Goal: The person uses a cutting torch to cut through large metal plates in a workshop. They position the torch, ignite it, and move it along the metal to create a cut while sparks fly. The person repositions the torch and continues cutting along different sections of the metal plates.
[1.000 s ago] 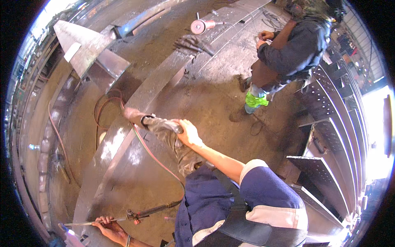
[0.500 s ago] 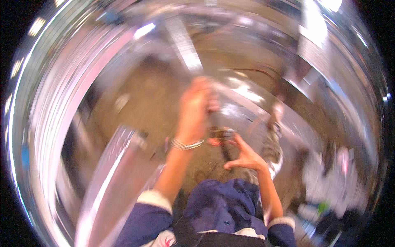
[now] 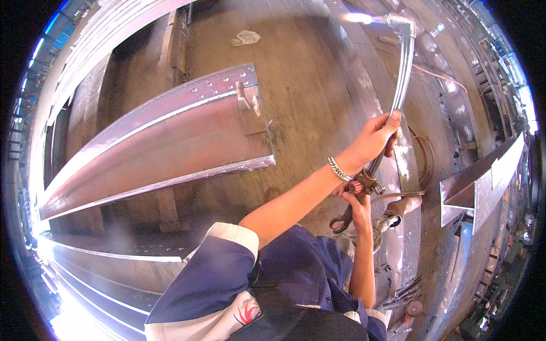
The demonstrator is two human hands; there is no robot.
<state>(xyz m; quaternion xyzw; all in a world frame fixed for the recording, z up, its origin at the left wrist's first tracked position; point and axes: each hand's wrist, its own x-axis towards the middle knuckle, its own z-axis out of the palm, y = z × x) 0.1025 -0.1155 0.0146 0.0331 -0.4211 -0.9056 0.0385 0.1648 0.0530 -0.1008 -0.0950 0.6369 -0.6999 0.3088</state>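
Observation:
A cutting torch [image 3: 405, 68] slants up to the far right, its bent head giving off a bright white flame [image 3: 359, 18]. My left hand [image 3: 372, 142], with a chain bracelet at the wrist, is closed around the torch's tubes partway along. Lower down, my right hand [image 3: 359, 209] grips the torch's rear body, close to the brass valve fittings [image 3: 367, 183]; my left forearm and the valves partly hide its fingers. A hose [image 3: 395, 195] runs rightward from near the handle. The flame points left, apart from the beam.
A large rusty steel beam [image 3: 170, 136] lies to the left, with more beams [image 3: 114, 267] at lower left. A shorter beam [image 3: 478, 187] stands at the right. Hoses [image 3: 424, 153] cross the floor beside my foot [image 3: 406, 206]. A crumpled clear scrap [image 3: 246, 38] lies far off.
My view has swung and is sharper. Both hands have come together on the torch; my right hand, previously spread beside the valves, is now closed. A flame now shows clearly at the tip.

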